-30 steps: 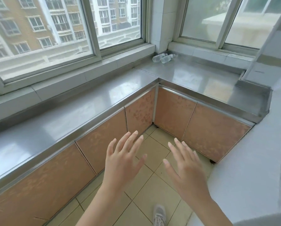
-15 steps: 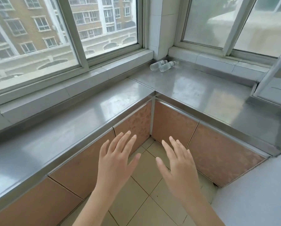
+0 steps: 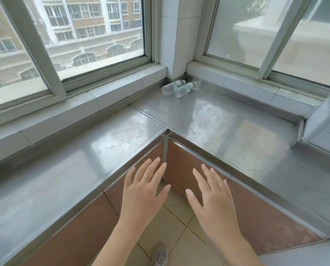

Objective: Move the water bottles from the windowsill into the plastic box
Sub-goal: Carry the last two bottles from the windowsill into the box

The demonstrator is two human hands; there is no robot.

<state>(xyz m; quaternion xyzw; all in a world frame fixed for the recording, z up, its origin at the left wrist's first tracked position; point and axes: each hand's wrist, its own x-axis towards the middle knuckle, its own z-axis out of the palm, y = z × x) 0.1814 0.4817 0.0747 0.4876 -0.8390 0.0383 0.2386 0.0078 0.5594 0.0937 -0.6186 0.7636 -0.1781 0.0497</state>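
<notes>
Two small clear plastic water bottles lie on their sides in the far inner corner of the L-shaped stainless steel counter (image 3: 208, 120), just below the white tiled pillar (image 3: 176, 35) that stands between the two windows. The left bottle (image 3: 172, 86) and the right bottle (image 3: 185, 89) rest side by side, touching or nearly so, their caps pointing toward the back right and their bases toward the camera. Each carries a pale label band near the neck; the print on it is too small to read.

Both hands are well apart from the bottles, held low in the foreground over the beige tiled floor (image 3: 171, 223) in front of the brown cabinet doors (image 3: 181, 169). The left hand (image 3: 143, 194) and the right hand (image 3: 214, 200) are flat, palms down, fingers spread and empty, with a gap between them. The fingertips reach about level with the counter's front edge at its inner corner.

Compared with half a second ago, the view has drawn closer to the corner: the bottles appear larger and lower in the picture, and the hands have come forward from over the open floor to the counter's edge, keeping the same spread pose. A grey shoe (image 3: 160, 256) shows at the bottom edge.
</notes>
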